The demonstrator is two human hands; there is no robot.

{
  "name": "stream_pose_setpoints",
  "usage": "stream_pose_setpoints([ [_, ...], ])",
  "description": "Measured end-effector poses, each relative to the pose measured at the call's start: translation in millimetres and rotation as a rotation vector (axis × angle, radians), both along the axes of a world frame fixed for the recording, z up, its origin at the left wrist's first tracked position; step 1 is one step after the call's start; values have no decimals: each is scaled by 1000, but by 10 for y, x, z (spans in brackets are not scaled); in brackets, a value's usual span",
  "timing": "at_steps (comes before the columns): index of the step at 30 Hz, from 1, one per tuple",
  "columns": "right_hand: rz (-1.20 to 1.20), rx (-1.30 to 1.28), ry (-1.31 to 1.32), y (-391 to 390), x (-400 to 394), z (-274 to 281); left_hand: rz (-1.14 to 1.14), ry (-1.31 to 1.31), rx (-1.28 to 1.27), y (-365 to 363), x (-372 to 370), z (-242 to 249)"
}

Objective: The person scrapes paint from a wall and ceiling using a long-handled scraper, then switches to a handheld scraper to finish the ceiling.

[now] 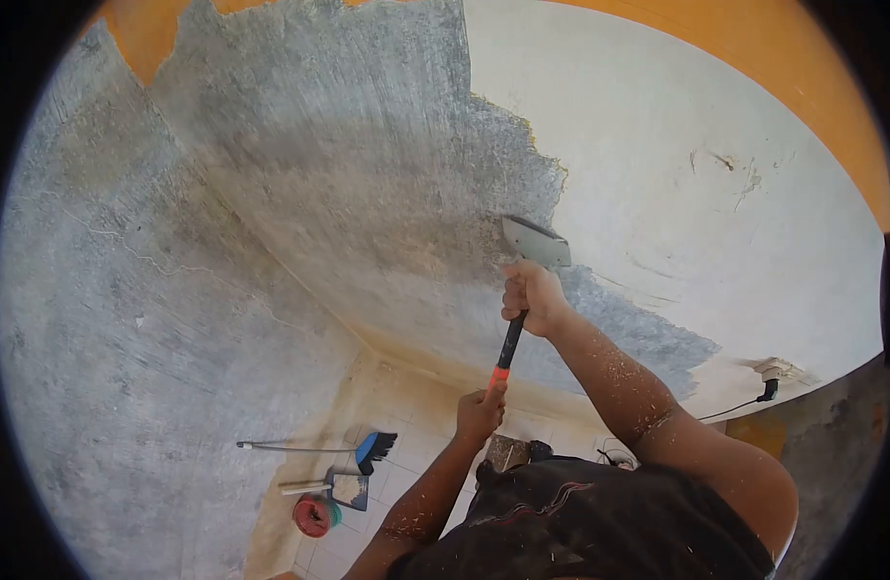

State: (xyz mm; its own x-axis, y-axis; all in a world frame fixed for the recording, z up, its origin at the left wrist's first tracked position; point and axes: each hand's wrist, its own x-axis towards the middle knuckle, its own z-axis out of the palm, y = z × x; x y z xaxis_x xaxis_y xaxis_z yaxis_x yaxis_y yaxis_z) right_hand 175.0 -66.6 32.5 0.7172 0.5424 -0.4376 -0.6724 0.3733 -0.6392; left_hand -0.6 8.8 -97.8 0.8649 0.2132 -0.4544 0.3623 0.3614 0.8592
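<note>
Both my hands are closed around a long-handled wall scraper with a wide metal blade and a black and orange handle. My right hand grips it high up, just below the blade. Lower down, my left hand wraps round the orange end of the handle. The blade lies against the wall, at the border between bare grey plaster and white paint. Small pale flakes cling to both forearms.
On the tiled floor lie a blue broom, a dustpan and a red bucket. A wall socket with a black plug and cable sits low on the right. Orange paint borders the white area.
</note>
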Motion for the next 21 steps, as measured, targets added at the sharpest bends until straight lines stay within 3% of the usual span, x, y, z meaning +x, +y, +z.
stream_pose_setpoints([
  [3, -45, -74, -58, -8, -98, -111, 30, 23, 53, -154, -85, -50],
  [4, -52, -68, -61, -26, -174, -152, -52, -108, 244, -223, -173, -214],
  [6, -19, -236, -58, -62, -338, -250, -29, 88, -95, -371, -300, -446],
  [7, 31, -173, -22, -103, -287, -326, -35, 81, -92, -314, -199, -614],
  [8, 29, -174, -28, -97, -207, -270, -57, -309, 522, -246, -60, -858],
  [9, 6, -127, -29, -88, -94, -181, -70, -693, 1132, -231, 3, -630],
  [10, -15, -81, -23, -90, -34, -122, -28, -367, 531, -229, 14, -408],
  [12, -2, -47, -24, -90, -23, -31, -84, -57, -73, -47, 96, -225],
  [16, -52, -85, -83, -111, -124, -184, -115, -23, 2, -151, -17, -484],
  [18, -30, -165, -71, -138, -270, -430, -183, -425, 737, -311, -208, -1008],
  [19, -6, -245, -65, -142, -281, -485, -192, -435, 741, -287, -190, -1049],
  [21, -5, -184, -79, -133, -106, -368, -196, -607, 1056, -294, -134, -954],
])
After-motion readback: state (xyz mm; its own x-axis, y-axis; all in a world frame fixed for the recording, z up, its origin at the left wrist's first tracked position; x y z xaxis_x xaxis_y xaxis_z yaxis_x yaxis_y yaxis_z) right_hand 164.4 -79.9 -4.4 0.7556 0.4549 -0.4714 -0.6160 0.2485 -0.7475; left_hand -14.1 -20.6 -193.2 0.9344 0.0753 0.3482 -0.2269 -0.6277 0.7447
